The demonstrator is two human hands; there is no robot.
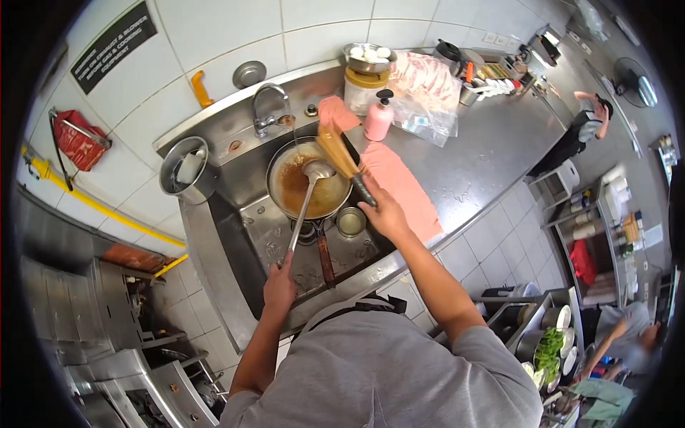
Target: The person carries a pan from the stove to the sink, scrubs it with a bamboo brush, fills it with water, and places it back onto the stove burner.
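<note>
My left hand (280, 285) is closed round the handle of a metal ladle (319, 170), whose bowl is over a pan (272, 187) in the sink. Brownish liquid lies in the pan below the faucet (265, 114). My right hand (385, 214) grips the dark handle of a brush-like tool with a tan head (338, 151), held at the pan's right edge. The pan's wooden handle (326, 262) points toward me. A small metal bowl (350, 222) sits beside it in the sink.
A steel pot (188, 171) stands left of the sink. On the right counter are pink cloths (403, 189), a pink pump bottle (379, 118), a bowl of eggs (367, 57) and bagged meat (426, 82). Two people (581, 132) (628, 335) are at the far right.
</note>
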